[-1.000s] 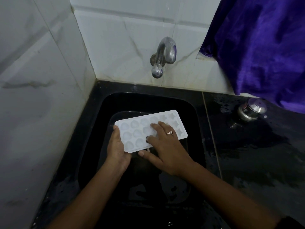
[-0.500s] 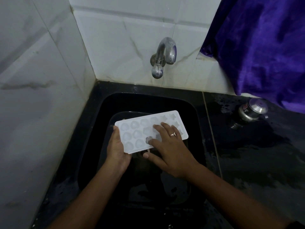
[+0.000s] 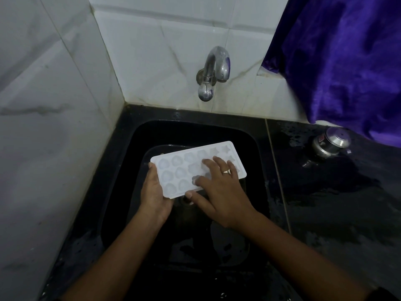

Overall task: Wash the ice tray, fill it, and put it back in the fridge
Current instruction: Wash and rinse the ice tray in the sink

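Observation:
A white ice tray (image 3: 180,168) with shaped cavities is held level over the black sink (image 3: 130,170), below the steel tap (image 3: 213,70). My left hand (image 3: 153,192) grips the tray's left end, thumb on the edge and fingers underneath. My right hand (image 3: 219,187), with a ring on one finger, lies across the tray's right half; its fingers are spread and press into the cavities, and the thumb sits at the tray's near edge. No water runs from the tap.
White marble-look tiles close the corner at left and behind. A wet black counter (image 3: 336,203) extends to the right, with a small steel container (image 3: 331,143) on it. A purple cloth (image 3: 347,61) hangs at the upper right.
My right hand has slid to the right across the tray's cavities. The left hand and the tray have stayed about where they were.

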Demonstrator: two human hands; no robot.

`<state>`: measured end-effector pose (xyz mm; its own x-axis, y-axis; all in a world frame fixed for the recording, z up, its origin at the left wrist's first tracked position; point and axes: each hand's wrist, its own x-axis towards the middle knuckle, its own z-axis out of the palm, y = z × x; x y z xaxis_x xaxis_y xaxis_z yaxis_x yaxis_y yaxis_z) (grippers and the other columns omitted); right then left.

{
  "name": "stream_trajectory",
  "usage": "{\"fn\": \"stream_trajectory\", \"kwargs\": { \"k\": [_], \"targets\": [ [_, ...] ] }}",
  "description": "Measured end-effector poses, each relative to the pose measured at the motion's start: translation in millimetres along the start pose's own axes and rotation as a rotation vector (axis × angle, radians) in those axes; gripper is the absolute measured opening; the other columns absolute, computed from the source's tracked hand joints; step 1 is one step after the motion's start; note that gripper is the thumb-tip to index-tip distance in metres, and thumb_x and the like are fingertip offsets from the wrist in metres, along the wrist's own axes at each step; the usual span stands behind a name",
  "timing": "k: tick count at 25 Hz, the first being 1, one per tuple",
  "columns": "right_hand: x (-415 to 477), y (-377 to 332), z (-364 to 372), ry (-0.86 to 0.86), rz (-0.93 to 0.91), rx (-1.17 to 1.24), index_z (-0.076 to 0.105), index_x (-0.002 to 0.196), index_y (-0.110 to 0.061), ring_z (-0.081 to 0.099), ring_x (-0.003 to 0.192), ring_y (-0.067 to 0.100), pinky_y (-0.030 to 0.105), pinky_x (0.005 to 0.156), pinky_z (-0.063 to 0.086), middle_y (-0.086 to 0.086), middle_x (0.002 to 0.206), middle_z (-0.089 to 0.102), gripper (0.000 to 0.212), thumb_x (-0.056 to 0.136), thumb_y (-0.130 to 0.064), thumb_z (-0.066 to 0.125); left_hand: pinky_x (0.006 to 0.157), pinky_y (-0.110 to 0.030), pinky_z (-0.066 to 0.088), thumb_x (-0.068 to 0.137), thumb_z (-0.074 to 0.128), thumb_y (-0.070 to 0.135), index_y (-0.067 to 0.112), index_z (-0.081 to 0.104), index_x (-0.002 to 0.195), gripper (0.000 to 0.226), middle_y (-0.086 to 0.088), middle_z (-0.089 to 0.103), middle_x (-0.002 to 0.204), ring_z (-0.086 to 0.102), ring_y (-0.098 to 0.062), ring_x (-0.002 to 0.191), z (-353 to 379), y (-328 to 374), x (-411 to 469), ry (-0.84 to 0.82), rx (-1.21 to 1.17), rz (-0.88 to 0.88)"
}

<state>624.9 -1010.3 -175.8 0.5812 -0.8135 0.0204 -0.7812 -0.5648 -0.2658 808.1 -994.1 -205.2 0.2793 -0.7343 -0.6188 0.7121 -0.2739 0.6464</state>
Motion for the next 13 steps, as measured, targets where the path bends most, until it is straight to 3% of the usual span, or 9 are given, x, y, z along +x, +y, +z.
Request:
{"fn": "stream_trajectory", "kwargs": {
  "k": [5, 13],
  "targets": [
    [-1.7, 1.8, 2.1, 0.001, -0.015, -0.002, 0.065, 0.127, -0.035, 0.018, 0.155, 0.033, 0.060, 0.125, 0.008, 0.008, 0.160, 0.037, 0.054, 0.102, -0.069, 0.030, 0.101, -0.054, 0.057, 0.107, 0.034, 0.064, 0.015, 0.067, 0.135, 0.065, -0.013, 0.077, 0.125, 0.075, -0.036, 0.114, -2.4, 0.5, -0.2, -0.001, 0.011, -0.010],
    [0.4, -0.9, 1.4, -0.011, -0.030, -0.006, 0.066, 0.122, -0.029, 0.019, 0.155, 0.034, 0.060, 0.125, 0.010, 0.012, 0.160, 0.037, 0.060, 0.101, -0.071, 0.030, 0.106, -0.058, 0.054, 0.106, 0.035, 0.065, 0.014, 0.066, 0.136, 0.066, -0.014, 0.076, 0.127, 0.073, -0.038, 0.116, -6.4, -1.1, 1.2, -0.026, 0.002, -0.004]
  ]
}}
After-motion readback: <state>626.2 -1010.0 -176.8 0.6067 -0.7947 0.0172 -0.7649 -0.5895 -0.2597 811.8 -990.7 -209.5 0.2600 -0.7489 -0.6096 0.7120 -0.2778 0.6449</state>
